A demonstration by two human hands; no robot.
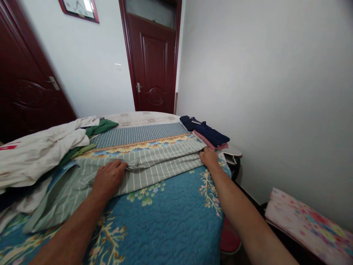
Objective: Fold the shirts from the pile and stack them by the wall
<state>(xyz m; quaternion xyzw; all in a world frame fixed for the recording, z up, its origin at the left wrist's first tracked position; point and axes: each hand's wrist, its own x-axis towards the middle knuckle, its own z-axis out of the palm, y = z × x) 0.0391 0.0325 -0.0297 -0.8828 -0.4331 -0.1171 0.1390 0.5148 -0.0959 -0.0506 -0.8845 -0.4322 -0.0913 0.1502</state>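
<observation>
A pair of light green trousers (162,158) with white stripes lies stretched across the bed, the legs pointing right and the wide top spread out at the left. My left hand (110,178) rests on the middle of them, its fingers curled into a bunched fold of the cloth. At the far right end of the legs, my right hand (209,158) grips the cloth between thumb and fingers. Just beyond that hand is a stack of folded clothes, with navy garments (211,133) on top and a pink one (204,139) beneath.
A loose heap of clothes, including a white garment (49,147) and a green one (102,126), covers the bed's left side. Under everything lies a blue floral quilt (165,221). A wall (261,92) runs along the right, with a pink floral box-like thing (306,221) below.
</observation>
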